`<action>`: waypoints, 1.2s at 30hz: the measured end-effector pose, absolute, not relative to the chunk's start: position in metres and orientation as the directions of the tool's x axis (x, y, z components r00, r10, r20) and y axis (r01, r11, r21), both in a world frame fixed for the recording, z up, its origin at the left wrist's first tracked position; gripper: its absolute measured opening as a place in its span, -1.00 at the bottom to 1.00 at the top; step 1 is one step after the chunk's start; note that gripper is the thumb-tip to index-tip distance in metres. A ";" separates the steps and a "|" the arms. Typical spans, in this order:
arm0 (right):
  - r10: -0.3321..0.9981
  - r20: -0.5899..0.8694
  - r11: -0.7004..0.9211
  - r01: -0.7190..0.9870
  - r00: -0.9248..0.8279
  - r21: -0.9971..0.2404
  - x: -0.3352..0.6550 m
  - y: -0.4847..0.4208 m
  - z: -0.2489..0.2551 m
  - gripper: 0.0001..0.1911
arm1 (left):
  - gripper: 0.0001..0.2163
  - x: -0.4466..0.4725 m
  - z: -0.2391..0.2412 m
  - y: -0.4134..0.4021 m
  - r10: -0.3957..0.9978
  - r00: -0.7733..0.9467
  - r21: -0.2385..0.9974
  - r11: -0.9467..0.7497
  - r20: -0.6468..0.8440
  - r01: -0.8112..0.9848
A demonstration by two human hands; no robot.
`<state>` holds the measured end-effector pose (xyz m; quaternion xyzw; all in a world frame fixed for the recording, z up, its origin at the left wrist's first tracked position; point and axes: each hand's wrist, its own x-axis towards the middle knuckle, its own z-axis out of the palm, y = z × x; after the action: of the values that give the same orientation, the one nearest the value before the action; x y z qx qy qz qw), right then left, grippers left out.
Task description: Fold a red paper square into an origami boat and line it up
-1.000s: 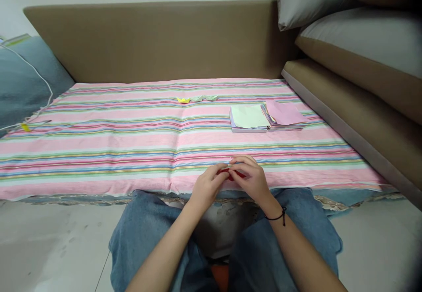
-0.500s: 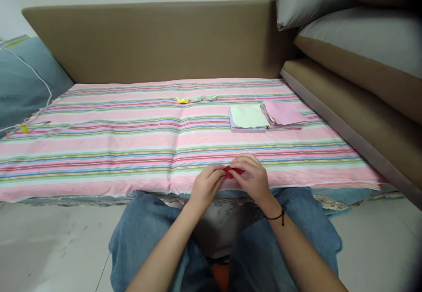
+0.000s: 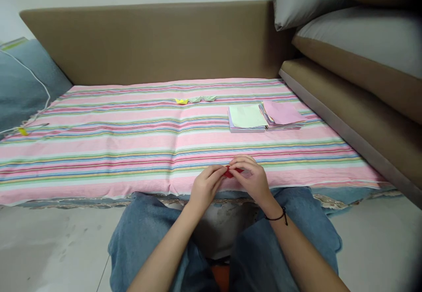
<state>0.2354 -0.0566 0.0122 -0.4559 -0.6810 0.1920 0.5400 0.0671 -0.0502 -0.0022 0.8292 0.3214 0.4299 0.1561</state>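
A small folded piece of red paper (image 3: pixel 230 173) is pinched between both my hands, just above the near edge of a pink striped cloth (image 3: pixel 132 151). My left hand (image 3: pixel 206 189) grips its left side with curled fingers. My right hand (image 3: pixel 252 180), a black band on its wrist, closes over its right side and hides most of it. Further back on the cloth lie two stacks of coloured paper sheets (image 3: pixel 263 116), one topped pale green, one topped pink. A row of small folded paper boats (image 3: pixel 195 100), yellow and pale green, sits near the back.
The cloth covers a low brown sofa seat with a brown backrest (image 3: pixel 158 41). Brown and grey cushions (image 3: pixel 356 50) are piled at the right. A blue-grey cushion (image 3: pixel 23 85) with a white cable (image 3: pixel 33 81) lies at the left. My knees in blue jeans are below.
Both hands stayed in place, working the red paper with small finger movements. The paper showed more half a second ago and is now more covered by my fingers.
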 end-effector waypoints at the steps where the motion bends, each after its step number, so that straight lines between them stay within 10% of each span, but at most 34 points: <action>1: 0.830 0.557 0.510 0.402 0.001 -0.761 0.235 -0.057 0.012 -0.88 | -0.75 0.067 -0.003 -0.050 0.664 0.425 0.531 -0.747 0.615 0.400; 24: 0.819 0.561 0.553 0.426 -0.120 -0.716 0.243 -0.053 0.009 -0.88 | -0.77 0.064 -0.005 -0.049 0.669 0.444 0.511 -0.742 0.596 0.433; 36: 0.844 0.531 0.522 0.341 -0.073 -0.782 0.238 -0.053 0.007 -0.87 | -0.71 0.058 -0.005 -0.050 0.605 0.546 0.296 -0.781 0.579 0.550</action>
<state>0.2384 -0.0530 0.0067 -0.4276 -0.6929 0.2372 0.5299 0.0579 -0.0498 -0.0050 0.8785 0.3288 0.3445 0.0394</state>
